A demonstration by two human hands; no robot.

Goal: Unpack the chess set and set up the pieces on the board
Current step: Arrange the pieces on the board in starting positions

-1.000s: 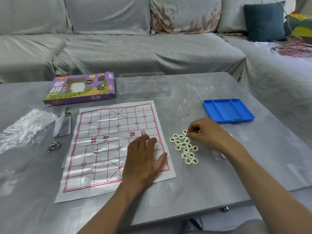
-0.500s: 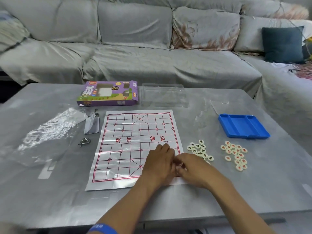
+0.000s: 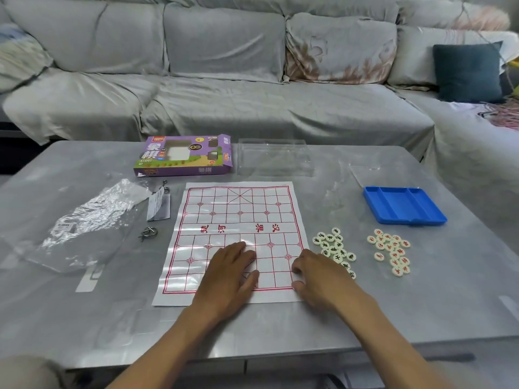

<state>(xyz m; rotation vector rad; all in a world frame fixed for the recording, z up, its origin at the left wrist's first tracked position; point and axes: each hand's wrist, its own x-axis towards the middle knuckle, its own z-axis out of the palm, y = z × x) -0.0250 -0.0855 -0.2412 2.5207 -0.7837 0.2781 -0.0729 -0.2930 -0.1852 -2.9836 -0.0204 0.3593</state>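
Note:
The white paper board with a red grid lies flat in the middle of the table. My left hand rests flat on its near half, fingers straight. My right hand sits at the board's near right corner with fingers and thumb curled down; anything between them is hidden. Just right of the board lies a heap of several round white pieces with black characters. Further right is a heap with red characters.
A purple game box and a clear plastic lid stand behind the board. A blue tray sits at the right. A crumpled clear bag, a paper tag and metal ring puzzles lie left. The sofa runs behind the table.
My right hand left the black-character heap and came to the board's near right corner. My left hand slid left across the board. The camera tilted up and pulled back.

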